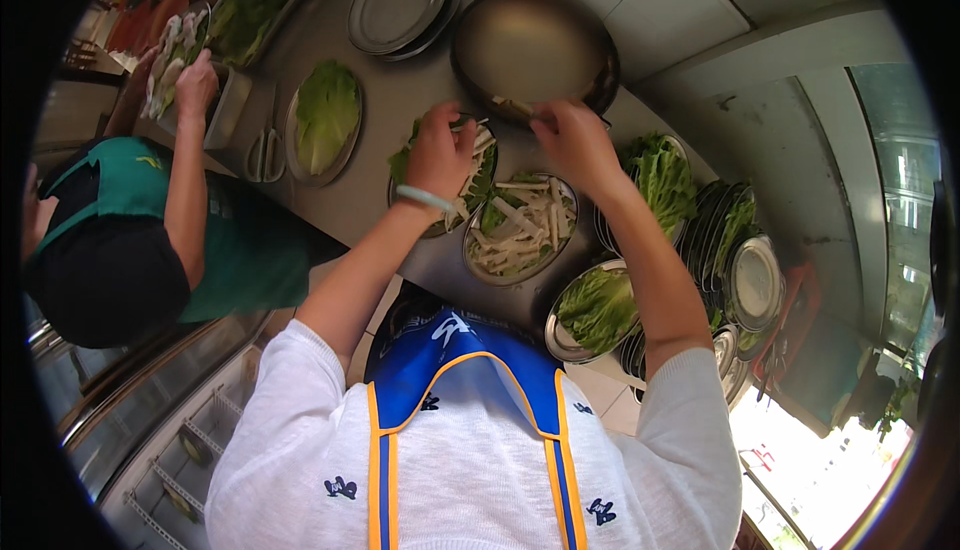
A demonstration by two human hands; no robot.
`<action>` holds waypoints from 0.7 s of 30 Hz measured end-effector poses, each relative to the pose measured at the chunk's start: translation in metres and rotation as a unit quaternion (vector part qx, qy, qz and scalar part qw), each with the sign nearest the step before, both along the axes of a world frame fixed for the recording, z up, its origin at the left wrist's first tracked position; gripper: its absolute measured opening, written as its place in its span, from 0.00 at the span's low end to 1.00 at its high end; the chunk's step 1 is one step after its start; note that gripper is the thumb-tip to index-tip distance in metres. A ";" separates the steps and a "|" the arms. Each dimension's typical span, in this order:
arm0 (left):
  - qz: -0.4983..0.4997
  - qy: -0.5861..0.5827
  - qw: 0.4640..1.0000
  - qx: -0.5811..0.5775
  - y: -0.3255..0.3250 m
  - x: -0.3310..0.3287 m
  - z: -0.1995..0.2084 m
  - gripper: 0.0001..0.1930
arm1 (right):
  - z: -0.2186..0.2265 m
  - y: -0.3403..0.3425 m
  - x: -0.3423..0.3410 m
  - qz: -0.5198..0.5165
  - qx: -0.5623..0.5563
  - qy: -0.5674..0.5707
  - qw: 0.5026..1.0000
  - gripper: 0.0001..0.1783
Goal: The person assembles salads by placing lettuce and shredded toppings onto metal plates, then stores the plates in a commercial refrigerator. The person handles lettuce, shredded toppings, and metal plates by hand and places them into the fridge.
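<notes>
My left hand point(445, 155), a pale bracelet at its wrist, curls its fingers over an oval plate point(393, 190) of lettuce and pale strips. Whatever lies between those fingers is hidden. By the near rim of a large dark pan point(465, 65) holding cloudy liquid, my right hand point(578, 142) is pinched. Pale strips point(512, 106) show at its fingertips. Below and between my hands stands a second oval plate point(478, 268), heaped with pale strips point(520, 230) over some green leaf.
At left, a person in a dark cap and green apron holds a plate of food point(172, 65). Scissors point(265, 155) lie near a lettuce plate point(296, 155). Stacked metal plates point(398, 5) stand at the back. More lettuce plates point(665, 185) crowd the right, beside a plate rack point(755, 275).
</notes>
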State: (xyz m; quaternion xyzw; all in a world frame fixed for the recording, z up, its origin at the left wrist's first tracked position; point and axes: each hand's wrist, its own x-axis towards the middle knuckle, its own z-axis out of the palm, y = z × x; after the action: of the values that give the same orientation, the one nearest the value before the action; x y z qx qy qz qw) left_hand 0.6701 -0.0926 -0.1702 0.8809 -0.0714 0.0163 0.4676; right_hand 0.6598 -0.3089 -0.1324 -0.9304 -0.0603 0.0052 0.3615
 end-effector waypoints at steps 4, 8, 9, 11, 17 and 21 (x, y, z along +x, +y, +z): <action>0.006 0.072 0.996 0.058 -0.007 0.034 -0.011 0.19 | -0.049 0.003 0.063 0.059 -0.147 -0.118 0.980 0.18; 0.031 0.162 0.984 -0.068 -0.012 0.040 -0.024 0.22 | -0.078 0.019 0.121 0.098 -0.186 -0.122 0.970 0.18; 0.039 0.174 0.977 -0.118 -0.014 0.041 -0.025 0.22 | -0.081 0.024 0.127 0.104 -0.201 -0.097 0.969 0.18; 0.054 0.194 0.964 -0.176 -0.016 0.043 -0.026 0.21 | -0.081 0.032 0.132 0.143 -0.155 -0.045 0.976 0.17; 0.098 0.278 0.925 -0.240 -0.015 0.052 -0.016 0.18 | -0.050 0.036 0.078 0.147 -0.091 0.051 0.984 0.17; 0.113 0.305 0.911 -0.252 -0.017 0.056 -0.012 0.18 | -0.019 0.019 0.039 0.150 -0.132 0.085 0.976 0.19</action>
State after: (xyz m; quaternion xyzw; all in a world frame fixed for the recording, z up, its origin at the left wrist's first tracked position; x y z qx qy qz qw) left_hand 0.7260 -0.1092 -0.1823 0.6982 0.1814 -0.1827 0.6681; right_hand 0.6989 -0.2902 -0.1517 -0.9465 -0.1668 0.1466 0.2342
